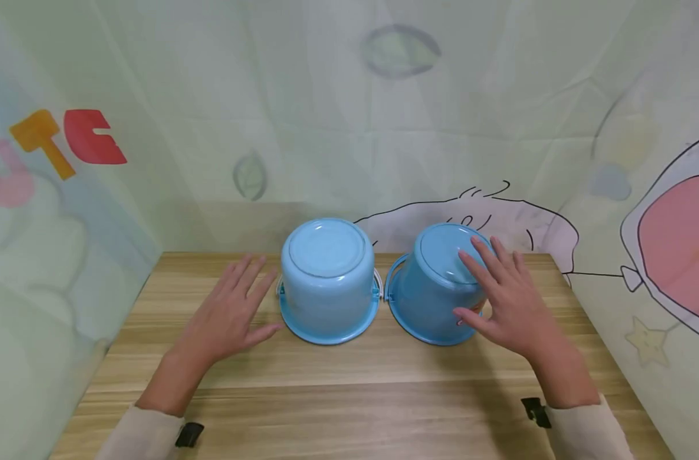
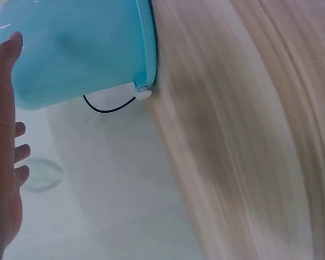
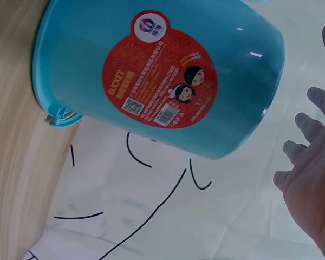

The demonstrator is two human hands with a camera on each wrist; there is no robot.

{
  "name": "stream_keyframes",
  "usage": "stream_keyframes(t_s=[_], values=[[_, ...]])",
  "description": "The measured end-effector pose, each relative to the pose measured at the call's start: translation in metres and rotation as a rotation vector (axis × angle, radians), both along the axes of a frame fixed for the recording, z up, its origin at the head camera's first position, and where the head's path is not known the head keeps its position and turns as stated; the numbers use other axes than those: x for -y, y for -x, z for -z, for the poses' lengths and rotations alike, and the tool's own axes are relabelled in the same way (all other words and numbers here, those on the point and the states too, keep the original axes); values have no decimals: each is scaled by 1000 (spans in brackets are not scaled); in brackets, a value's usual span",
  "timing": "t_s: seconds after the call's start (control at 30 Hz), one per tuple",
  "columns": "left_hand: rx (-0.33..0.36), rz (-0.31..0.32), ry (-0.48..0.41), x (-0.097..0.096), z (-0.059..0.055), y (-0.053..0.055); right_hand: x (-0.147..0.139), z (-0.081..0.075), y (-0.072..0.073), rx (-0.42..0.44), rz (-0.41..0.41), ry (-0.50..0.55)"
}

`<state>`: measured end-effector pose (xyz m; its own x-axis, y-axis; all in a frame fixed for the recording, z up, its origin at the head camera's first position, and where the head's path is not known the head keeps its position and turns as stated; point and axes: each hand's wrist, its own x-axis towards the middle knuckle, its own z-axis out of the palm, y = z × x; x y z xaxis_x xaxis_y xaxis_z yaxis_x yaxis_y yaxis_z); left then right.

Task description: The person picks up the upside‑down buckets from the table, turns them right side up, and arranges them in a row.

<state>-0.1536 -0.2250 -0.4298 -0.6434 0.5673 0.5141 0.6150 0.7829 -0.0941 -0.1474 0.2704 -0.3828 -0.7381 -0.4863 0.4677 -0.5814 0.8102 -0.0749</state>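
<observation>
Two inverted plastic buckets, light blue (image 1: 328, 281) and darker blue (image 1: 436, 287), stand side by side at frame centre on the wooden surface (image 1: 349, 383); judged light, stiff, slick-walled, best gripped at rim; left hand (image 1: 229, 316) spread beside, right hand (image 1: 507, 300) spread against the darker one.

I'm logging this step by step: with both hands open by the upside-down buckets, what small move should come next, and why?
Probably close the right hand onto the darker bucket. Its spread fingers lie over that bucket's upturned base and side but are not curled round it. The left hand is flat and open beside the lighter bucket, not clearly touching. Both buckets stand mouth down on the table.
</observation>
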Motion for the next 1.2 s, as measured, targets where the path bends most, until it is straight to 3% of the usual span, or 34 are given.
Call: stream_keyframes(t_s=[0.3,0.63,0.97,1.2], values=[[-37,93,2,4,8,1,19,-6,0,-84,-119,-5],[-50,189,17,5,17,2,40,0,-2,-138,-247,-22],[-79,237,7,2,23,5,62,12,-1,-149,-378,-15],[-92,270,27,-2,29,7,79,29,2,-127,-447,-37]])
